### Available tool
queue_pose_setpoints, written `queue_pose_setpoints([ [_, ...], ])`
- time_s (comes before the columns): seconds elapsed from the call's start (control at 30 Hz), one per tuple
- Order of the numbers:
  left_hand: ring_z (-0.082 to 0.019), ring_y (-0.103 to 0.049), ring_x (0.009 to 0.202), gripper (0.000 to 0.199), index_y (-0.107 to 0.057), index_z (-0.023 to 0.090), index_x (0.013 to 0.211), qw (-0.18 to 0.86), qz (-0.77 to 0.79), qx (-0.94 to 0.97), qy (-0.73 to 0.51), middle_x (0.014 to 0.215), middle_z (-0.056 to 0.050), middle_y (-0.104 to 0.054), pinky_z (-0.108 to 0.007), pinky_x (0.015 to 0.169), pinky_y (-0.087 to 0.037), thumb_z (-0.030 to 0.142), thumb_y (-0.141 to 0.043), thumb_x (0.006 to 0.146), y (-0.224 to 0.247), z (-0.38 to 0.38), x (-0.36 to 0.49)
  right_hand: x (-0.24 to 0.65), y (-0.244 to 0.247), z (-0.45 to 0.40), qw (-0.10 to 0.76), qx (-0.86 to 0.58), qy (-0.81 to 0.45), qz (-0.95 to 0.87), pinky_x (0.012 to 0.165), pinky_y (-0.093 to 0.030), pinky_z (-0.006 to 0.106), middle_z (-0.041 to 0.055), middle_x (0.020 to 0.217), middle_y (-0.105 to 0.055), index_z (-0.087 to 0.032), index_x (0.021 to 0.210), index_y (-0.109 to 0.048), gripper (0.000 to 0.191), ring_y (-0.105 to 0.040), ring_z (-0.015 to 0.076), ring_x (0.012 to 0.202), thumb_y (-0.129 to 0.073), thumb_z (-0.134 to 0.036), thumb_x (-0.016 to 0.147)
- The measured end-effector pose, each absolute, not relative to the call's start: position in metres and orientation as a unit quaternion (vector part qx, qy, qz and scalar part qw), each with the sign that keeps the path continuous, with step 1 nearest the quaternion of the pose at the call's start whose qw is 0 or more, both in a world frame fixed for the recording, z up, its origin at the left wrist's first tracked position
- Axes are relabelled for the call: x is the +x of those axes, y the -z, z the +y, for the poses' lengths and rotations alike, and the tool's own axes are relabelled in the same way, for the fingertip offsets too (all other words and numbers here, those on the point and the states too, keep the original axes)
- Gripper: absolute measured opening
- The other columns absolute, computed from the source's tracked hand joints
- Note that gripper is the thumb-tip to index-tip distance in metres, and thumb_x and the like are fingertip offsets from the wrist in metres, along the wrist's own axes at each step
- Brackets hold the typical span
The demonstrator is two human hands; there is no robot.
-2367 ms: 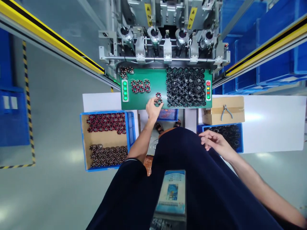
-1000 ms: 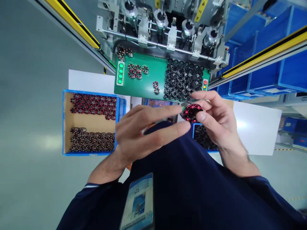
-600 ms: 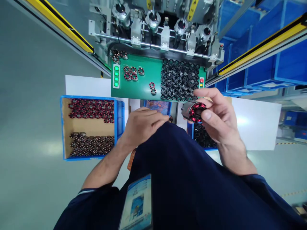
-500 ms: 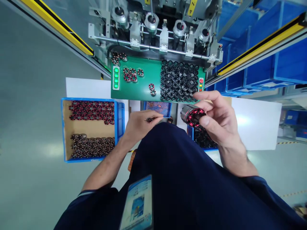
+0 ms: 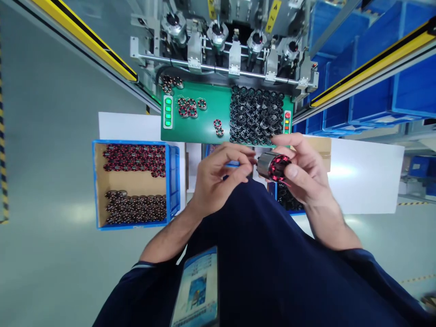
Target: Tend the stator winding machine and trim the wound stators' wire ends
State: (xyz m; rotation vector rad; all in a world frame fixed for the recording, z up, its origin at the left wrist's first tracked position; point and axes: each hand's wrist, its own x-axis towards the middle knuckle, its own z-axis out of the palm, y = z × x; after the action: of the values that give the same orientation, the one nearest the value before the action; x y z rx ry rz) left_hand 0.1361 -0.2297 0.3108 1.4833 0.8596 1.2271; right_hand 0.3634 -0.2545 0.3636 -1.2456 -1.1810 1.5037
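My right hand (image 5: 306, 181) is shut on a cylindrical stator with red copper windings (image 5: 274, 165), held in front of my chest with its open end toward me. My left hand (image 5: 218, 179) is level with it on the left. Its thumb and forefinger pinch a thin dark tool (image 5: 250, 169), mostly hidden, whose tip is at the stator's left end. Both hands hover below the near edge of the green work plate (image 5: 200, 129).
The plate holds two loose wound stators (image 5: 218, 127), a small cluster (image 5: 189, 107) and a pile of black cores (image 5: 256, 116). Behind stands a four-spindle machine (image 5: 235, 41). A blue bin of wound stators (image 5: 136, 181) is at left. Another bin (image 5: 288, 202), a cardboard box (image 5: 323, 145) and a white table (image 5: 368, 177) are at right.
My left hand dropped toward my lap, closed on a thin dark tool, and has come back up to the stator. My right hand kept the stator, turning it slightly.
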Motion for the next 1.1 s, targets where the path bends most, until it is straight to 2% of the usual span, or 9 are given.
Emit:
queue_pose_setpoints([
  [0.1,-0.019,-0.084,0.103,0.015,-0.085,0.026,0.107,0.550,0.352,0.554,-0.516,0.116,-0.005,-0.084,-0.023,0.062,-0.069,0.041,-0.084,0.111,-0.304,-0.224,0.131,0.365,-0.365,-0.255,0.432,-0.472,-0.606,-0.473,0.078,-0.070,0.036,0.0021,0.102,-0.084,-0.032,0.147,-0.069,0.073,-0.081,0.0224,0.084,-0.096,-0.068,0.090],
  [0.23,-0.021,-0.084,0.111,0.014,-0.091,0.035,0.119,0.560,0.305,0.581,-0.505,0.125,-0.004,-0.086,-0.024,0.062,-0.067,0.036,-0.093,0.105,-0.326,-0.218,0.124,0.359,-0.365,-0.252,0.455,-0.431,-0.601,-0.496,0.078,-0.069,0.031,-0.0011,0.098,-0.084,-0.032,0.143,-0.071,0.061,-0.080,0.0181,0.082,-0.100,-0.050,0.092],
  [0.37,-0.020,-0.083,0.108,0.004,-0.089,0.033,0.108,0.531,0.306,0.607,-0.506,0.116,-0.003,-0.086,-0.026,0.067,-0.065,0.032,-0.092,0.105,-0.340,-0.219,0.125,0.355,-0.360,-0.250,0.456,-0.408,-0.603,-0.512,0.077,-0.069,0.027,-0.0022,0.098,-0.084,-0.032,0.142,-0.073,0.058,-0.081,0.0163,0.084,-0.102,-0.040,0.092],
  [0.57,-0.022,-0.083,0.112,0.019,-0.079,0.024,0.103,0.532,0.378,0.613,-0.446,0.118,-0.007,-0.084,-0.027,0.070,-0.065,0.040,-0.079,0.112,-0.305,-0.217,0.116,0.362,-0.355,-0.253,0.477,-0.430,-0.578,-0.503,0.078,-0.071,0.035,0.0016,0.109,-0.086,-0.034,0.143,-0.073,0.058,-0.083,0.0207,0.088,-0.095,-0.060,0.096],
  [0.63,-0.022,-0.084,0.116,0.017,-0.074,0.025,0.111,0.519,0.391,0.614,-0.449,0.123,-0.006,-0.085,-0.029,0.077,-0.068,0.042,-0.076,0.114,-0.299,-0.215,0.110,0.363,-0.359,-0.252,0.483,-0.454,-0.554,-0.504,0.079,-0.071,0.035,0.0011,0.105,-0.084,-0.034,0.142,-0.073,0.061,-0.083,0.0212,0.087,-0.098,-0.060,0.093],
  [0.67,-0.024,-0.085,0.121,0.021,-0.072,0.027,0.119,0.503,0.383,0.620,-0.464,0.129,-0.006,-0.084,-0.033,0.084,-0.071,0.045,-0.080,0.112,-0.302,-0.214,0.107,0.362,-0.361,-0.252,0.484,-0.461,-0.544,-0.507,0.078,-0.071,0.035,0.0005,0.102,-0.084,-0.034,0.142,-0.073,0.060,-0.082,0.0206,0.086,-0.100,-0.057,0.092],
  [0.8,-0.030,-0.080,0.137,0.080,-0.065,0.031,0.151,0.340,0.299,0.732,-0.509,0.148,-0.008,-0.080,-0.050,0.117,-0.070,0.051,-0.108,0.087,-0.332,-0.216,0.109,0.353,-0.366,-0.250,0.471,-0.452,-0.551,-0.520,0.079,-0.071,0.030,-0.0012,0.100,-0.082,-0.033,0.142,-0.073,0.056,-0.080,0.0171,0.086,-0.100,-0.046,0.095],
  [1.0,-0.023,-0.086,0.126,0.053,-0.076,0.027,0.144,0.249,0.295,0.774,-0.503,0.141,-0.005,-0.084,-0.034,0.110,-0.075,0.024,-0.099,0.096,-0.349,-0.223,0.120,0.348,-0.364,-0.251,0.438,-0.422,-0.591,-0.530,0.078,-0.071,0.029,-0.0005,0.105,-0.083,-0.032,0.147,-0.070,0.061,-0.081,0.0173,0.091,-0.100,-0.046,0.095],
  [1.1,-0.024,-0.084,0.129,0.056,-0.078,0.027,0.143,0.260,0.299,0.773,-0.496,0.144,-0.006,-0.083,-0.034,0.114,-0.074,0.028,-0.103,0.094,-0.346,-0.225,0.118,0.350,-0.361,-0.251,0.426,-0.419,-0.599,-0.532,0.078,-0.071,0.030,-0.0006,0.103,-0.083,-0.032,0.148,-0.070,0.063,-0.081,0.0180,0.090,-0.099,-0.047,0.095],
])
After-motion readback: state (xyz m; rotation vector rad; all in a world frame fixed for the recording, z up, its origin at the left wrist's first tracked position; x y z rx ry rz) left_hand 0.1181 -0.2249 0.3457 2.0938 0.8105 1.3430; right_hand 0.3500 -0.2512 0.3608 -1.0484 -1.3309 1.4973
